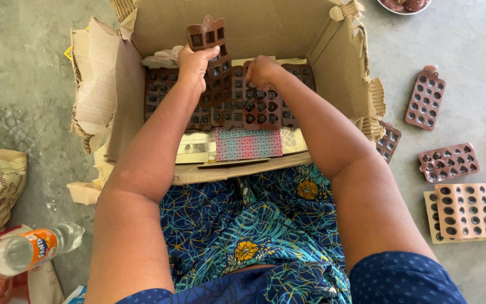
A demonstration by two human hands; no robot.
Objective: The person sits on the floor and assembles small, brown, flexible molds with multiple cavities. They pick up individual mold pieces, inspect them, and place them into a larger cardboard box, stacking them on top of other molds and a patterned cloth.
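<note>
A brown chocolate mould [210, 56] stands upright, long axis vertical, over the cardboard box [254, 25]; the left hand [194, 65] has its fingers closed around the mould's middle. Just beside it, the right hand [261, 70] curls onto the moulds stacked inside [260, 110].

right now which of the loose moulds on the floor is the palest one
The big peach-coloured mould at the far right edge; the other floor moulds are smaller and darker brown.

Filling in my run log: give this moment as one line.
left hand: lifts brown silicone mould upright | right hand: grips brown mould | both inside torn cardboard box
</note>
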